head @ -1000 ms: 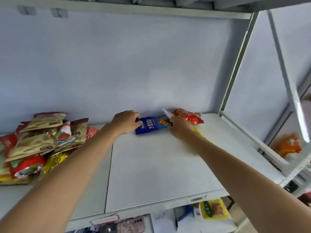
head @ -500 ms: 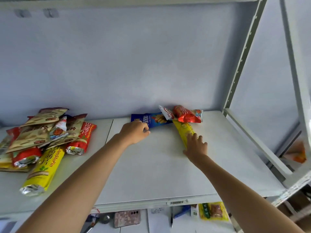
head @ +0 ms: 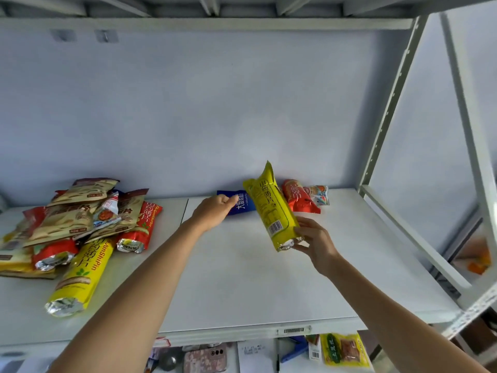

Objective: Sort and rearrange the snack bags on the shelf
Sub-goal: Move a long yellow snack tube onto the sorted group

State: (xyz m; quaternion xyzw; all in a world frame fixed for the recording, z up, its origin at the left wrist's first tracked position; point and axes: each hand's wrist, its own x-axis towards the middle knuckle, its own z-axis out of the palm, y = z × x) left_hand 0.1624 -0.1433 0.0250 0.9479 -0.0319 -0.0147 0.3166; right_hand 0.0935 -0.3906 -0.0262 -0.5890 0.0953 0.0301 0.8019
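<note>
From the head camera, the right hand point(head: 313, 242) is now gripping the long yellow foil snack bag point(head: 270, 208) by its crimped lower end, thumb and fingers curled round it, and is tilting it up off the white shelf point(head: 242, 286). Half a second ago this bag was lying flat on the shelf with the hand only reaching for it, so the pick-up has just been made.

The left hand point(head: 215, 211) is resting, fingers loosely curled, against the near edge of the flat blue snack bag point(head: 243, 204) at the back of the shelf; whether it is really pinching that bag I cannot tell.

Behind the raised bag, the red foil snack bag point(head: 298, 197) and a small pale packet point(head: 320, 194) are lying against the back wall. Well apart on the left, a jumbled heap of beige, red and yellow snack bags point(head: 78, 227) is waiting.

The sorting is probably at an early stage, with the yellow bag being carried to a new place.
</note>
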